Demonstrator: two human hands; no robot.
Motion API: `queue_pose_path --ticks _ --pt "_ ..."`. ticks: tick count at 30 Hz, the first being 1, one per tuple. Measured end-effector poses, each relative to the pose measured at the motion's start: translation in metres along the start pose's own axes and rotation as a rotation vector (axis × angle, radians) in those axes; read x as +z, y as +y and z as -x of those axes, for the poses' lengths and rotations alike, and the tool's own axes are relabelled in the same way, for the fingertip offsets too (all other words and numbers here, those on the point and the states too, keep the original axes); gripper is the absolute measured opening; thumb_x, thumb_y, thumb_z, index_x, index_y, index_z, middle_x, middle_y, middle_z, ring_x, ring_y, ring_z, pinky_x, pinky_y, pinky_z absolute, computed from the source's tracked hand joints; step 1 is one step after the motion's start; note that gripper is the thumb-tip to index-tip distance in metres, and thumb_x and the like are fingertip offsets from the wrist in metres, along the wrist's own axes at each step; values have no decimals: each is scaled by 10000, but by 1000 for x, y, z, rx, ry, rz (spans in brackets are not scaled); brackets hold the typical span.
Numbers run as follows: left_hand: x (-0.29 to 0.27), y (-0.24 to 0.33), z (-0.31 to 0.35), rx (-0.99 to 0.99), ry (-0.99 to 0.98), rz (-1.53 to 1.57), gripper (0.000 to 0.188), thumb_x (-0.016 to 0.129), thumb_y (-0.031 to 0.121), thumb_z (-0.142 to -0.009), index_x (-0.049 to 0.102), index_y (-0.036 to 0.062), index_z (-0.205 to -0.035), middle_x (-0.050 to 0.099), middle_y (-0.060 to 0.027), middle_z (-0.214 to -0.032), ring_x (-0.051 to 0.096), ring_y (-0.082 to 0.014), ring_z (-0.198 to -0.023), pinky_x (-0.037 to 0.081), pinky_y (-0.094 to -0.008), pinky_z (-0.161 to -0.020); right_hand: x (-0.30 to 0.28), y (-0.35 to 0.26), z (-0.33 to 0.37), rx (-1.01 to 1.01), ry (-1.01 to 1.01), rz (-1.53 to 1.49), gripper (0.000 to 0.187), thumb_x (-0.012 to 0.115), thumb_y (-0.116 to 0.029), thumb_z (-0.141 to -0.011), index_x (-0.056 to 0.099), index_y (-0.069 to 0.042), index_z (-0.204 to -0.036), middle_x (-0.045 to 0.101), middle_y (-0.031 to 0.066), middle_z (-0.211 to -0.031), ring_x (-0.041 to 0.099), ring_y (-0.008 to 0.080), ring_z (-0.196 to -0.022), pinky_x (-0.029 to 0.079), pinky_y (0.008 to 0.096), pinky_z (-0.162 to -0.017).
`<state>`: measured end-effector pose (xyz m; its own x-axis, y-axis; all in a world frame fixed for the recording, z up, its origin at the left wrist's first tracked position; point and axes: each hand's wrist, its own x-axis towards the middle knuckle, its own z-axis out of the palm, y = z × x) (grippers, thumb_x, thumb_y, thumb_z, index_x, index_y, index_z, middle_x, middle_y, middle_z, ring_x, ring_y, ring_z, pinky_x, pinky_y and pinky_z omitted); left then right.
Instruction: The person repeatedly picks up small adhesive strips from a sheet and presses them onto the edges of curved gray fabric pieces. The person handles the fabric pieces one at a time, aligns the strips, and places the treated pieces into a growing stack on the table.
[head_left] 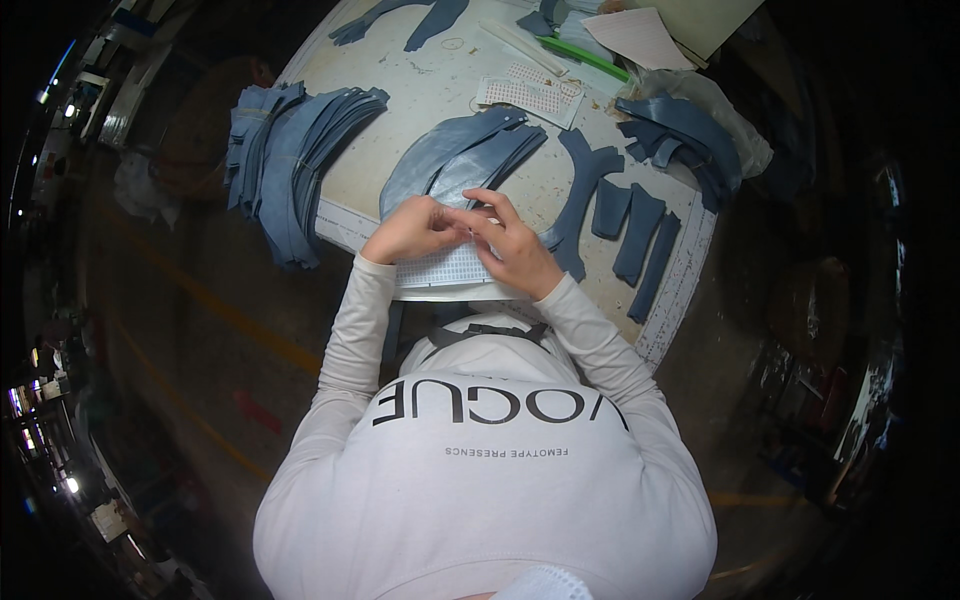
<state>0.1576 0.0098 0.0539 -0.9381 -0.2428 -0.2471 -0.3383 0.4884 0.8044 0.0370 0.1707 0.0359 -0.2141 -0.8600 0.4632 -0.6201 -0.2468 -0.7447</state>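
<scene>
My left hand (408, 230) and my right hand (515, 245) meet over the table's near edge, with fingertips almost touching. Both have thumb and fingers drawn together; whatever is between them is too small to make out. Under them lies a white sheet (440, 268) printed with rows of tiny marks, like a label sheet. Just beyond my fingers rests a fanned stack of curved blue-grey leather-like pieces (450, 150), with small pale dots near its far end. To the right of my right hand lies a forked blue piece (577, 190).
A thick tied bundle of blue pieces (300, 165) overhangs the table's left edge. Short blue strips (638, 230) lie at right, below another bundle (685, 145) beside clear plastic. A sheet with red marks (530, 92), a green strip (585, 58) and papers (640, 38) are farther back.
</scene>
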Motion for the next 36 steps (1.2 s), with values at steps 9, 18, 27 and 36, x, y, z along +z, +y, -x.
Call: queue_pose_path --ticks 9,18,27,36 --pt "0 -1 -1 25 -81 43 187 682 192 -813 706 17 -876 643 -123 -668 573 -142 -587 459 -284 -607 2 -2 -1 258 166 -359 560 595 131 -738 547 -87 -1252 449 101 -1218 616 206 -975 570 304 -774" --pt "-85 -90 -12 -263 699 -69 272 632 184 -875 666 13 -1084 699 -68 -897 648 -140 -828 491 -271 -800 -39 69 -8 566 394 -520 203 669 -50 -834 656 -12 -1033 653 48 -955 590 86 -790 510 226 -684" --pt "-34 -55 -108 287 763 -219 192 638 110 -783 665 59 -966 652 -154 -987 617 -346 -930 490 -379 -809 -44 175 -35 632 477 -17 182 780 -235 -726 730 -68 -778 678 68 -764 604 145 -654 472 270 -632" --pt "34 -31 -174 252 508 -249 260 718 130 -736 656 32 -970 625 -131 -900 633 -256 -733 516 -324 -668 -27 211 -47 659 483 83 206 768 -276 -712 743 -78 -760 699 110 -781 672 268 -722 522 342 -696"
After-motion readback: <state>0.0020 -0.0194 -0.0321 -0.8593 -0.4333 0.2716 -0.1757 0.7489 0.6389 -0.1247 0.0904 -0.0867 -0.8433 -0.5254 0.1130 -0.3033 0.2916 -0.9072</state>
